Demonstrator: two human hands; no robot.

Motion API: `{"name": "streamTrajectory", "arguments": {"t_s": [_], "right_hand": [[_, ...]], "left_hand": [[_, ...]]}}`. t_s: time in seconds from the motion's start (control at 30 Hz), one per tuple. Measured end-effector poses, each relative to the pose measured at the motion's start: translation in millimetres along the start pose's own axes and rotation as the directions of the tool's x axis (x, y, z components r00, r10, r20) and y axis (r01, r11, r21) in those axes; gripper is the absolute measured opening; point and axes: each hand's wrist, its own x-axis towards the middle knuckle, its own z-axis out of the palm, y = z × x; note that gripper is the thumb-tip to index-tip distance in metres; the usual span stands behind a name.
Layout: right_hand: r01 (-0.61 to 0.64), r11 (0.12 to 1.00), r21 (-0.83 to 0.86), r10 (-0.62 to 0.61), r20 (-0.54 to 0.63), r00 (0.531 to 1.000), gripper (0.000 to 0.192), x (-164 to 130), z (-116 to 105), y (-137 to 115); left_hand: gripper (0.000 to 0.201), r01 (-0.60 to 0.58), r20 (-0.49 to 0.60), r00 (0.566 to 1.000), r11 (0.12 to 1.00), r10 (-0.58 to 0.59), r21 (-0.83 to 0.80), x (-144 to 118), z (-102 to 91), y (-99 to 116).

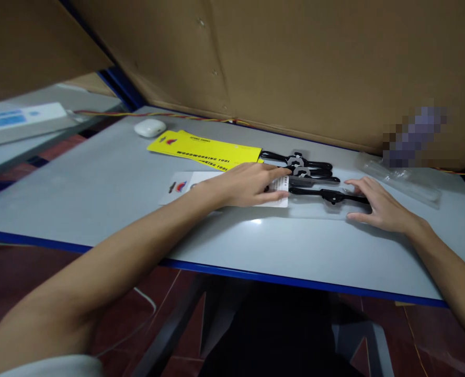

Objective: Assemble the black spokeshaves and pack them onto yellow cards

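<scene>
My left hand (248, 183) lies across a white printed card (193, 180), its fingers stretched toward the right end of the card. Beside that end is a black spokeshave (332, 196), which seems to be in a clear plastic sleeve. At the spokeshave's right handle rests my right hand (385, 205), thumb and fingers apart; whether it touches the handle or the sleeve I cannot tell. Just behind, several more black spokeshaves (295, 159) lie next to yellow cards (212, 149) reading "WOODWORKING TOOL". My left hand partly covers the cards.
Clear plastic packaging (405, 180) lies at the right rear of the grey table (99, 183). A white rounded case (149, 127) sits at the back left. Farther left is a white power strip (24, 123). A cardboard wall (295, 68) rises behind, with a thin cable along its base.
</scene>
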Motion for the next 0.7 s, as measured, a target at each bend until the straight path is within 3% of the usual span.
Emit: {"name": "streamTrajectory", "arguments": {"t_s": [0.3,0.7], "right_hand": [[0.067,0.997,-0.033,-0.069,-0.065,0.996,0.073,-1.5,2.2,-3.6],[0.138,0.986,-0.094,-0.144,-0.068,0.987,0.078,-1.2,4.0,-21.0]], "left_hand": [[0.069,-0.133,-0.172,0.975,0.990,0.138,0.040,6.7,22.6,6.6],[0.072,-0.281,-0.248,0.941,0.938,0.228,-0.204,6.4,41.0,27.9]]}}
